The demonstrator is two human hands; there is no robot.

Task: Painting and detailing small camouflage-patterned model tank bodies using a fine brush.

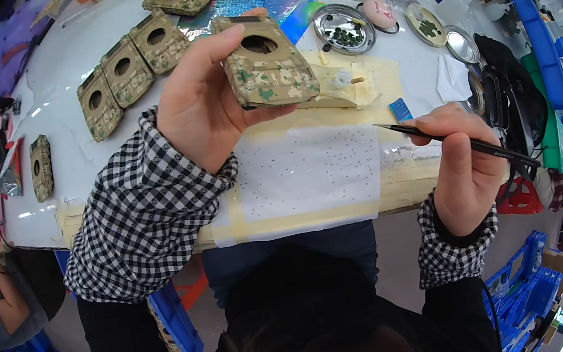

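My left hand is wrapped round a camouflaged model tank hull and holds it up over the table, its round opening facing me. In my right hand is a pair of black tweezers, pinched between thumb and fingers. Their fine tip points left, above the right edge of a white sheet dotted with many tiny dark specks. Whether the tip grips anything is too small to tell. A small blue square lies just beyond the tip.
Several more camouflaged hulls lie at the left and far side. Beyond the sheet stands a small clear cup on yellowish tape. Round metal dishes with small dark green parts sit at the far right, near a black bag and blue bins.
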